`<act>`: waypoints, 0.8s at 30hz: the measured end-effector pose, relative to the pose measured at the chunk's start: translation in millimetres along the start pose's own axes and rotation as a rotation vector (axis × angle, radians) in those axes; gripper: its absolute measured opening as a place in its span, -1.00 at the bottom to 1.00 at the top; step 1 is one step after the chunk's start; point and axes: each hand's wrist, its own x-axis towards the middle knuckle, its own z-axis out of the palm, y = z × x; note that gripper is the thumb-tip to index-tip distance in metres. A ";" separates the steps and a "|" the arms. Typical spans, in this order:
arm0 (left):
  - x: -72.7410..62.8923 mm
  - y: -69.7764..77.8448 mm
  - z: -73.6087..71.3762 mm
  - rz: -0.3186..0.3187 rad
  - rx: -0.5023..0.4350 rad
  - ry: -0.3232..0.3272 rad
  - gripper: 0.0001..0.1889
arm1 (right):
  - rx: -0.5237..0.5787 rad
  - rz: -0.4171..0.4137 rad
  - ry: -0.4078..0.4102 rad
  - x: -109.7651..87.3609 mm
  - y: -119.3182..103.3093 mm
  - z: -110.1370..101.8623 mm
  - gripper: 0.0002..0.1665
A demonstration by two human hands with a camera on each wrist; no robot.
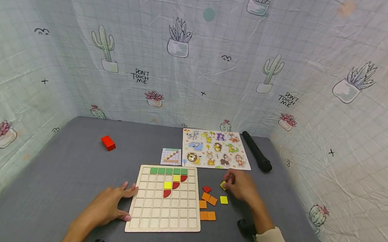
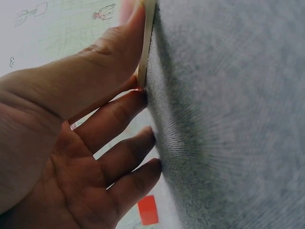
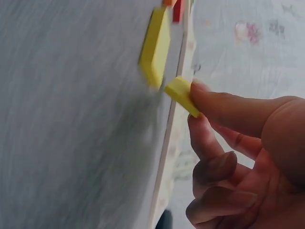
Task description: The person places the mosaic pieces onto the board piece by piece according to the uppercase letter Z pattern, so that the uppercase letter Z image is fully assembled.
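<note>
Between thumb and fingertips, my right hand (image 1: pixel 241 185) pinches a small yellow square tile (image 3: pixel 181 95), held at a tilt. Another yellow tile (image 1: pixel 224 200) lies on the table close by. To the left is a wooden grid board (image 1: pixel 161 215) with green squares (image 1: pixel 165 170) along its top row. Below them two yellow squares (image 1: pixel 168 185) and red quarter-round pieces (image 1: pixel 167 193) step down diagonally. My left hand (image 1: pixel 107 204) rests at the board's left edge, thumb and fingers spread and touching it. Several orange tiles (image 1: pixel 208 215) and a red piece (image 1: pixel 206 189) lie right of the board.
A pattern card (image 1: pixel 170 156) lies behind the grid board, beside an animal puzzle board (image 1: pixel 217 149). A black microphone (image 1: pixel 257 152) lies at the back right. Farther left sits a red block (image 1: pixel 108 143). Cactus-printed cloth (image 1: pixel 197 69) hangs around the grey table (image 1: pixel 61 164).
</note>
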 end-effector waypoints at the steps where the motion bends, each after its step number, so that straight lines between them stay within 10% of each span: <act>1: 0.0 0.1 -0.3 0.000 -0.001 0.001 0.02 | 0.004 -0.014 -0.003 -0.1 -3.6 0.8 -0.80; 24: -1.6 -1.8 1.1 0.017 0.001 0.020 0.02 | 0.080 -0.314 -0.223 8.4 -109.2 67.5 -0.86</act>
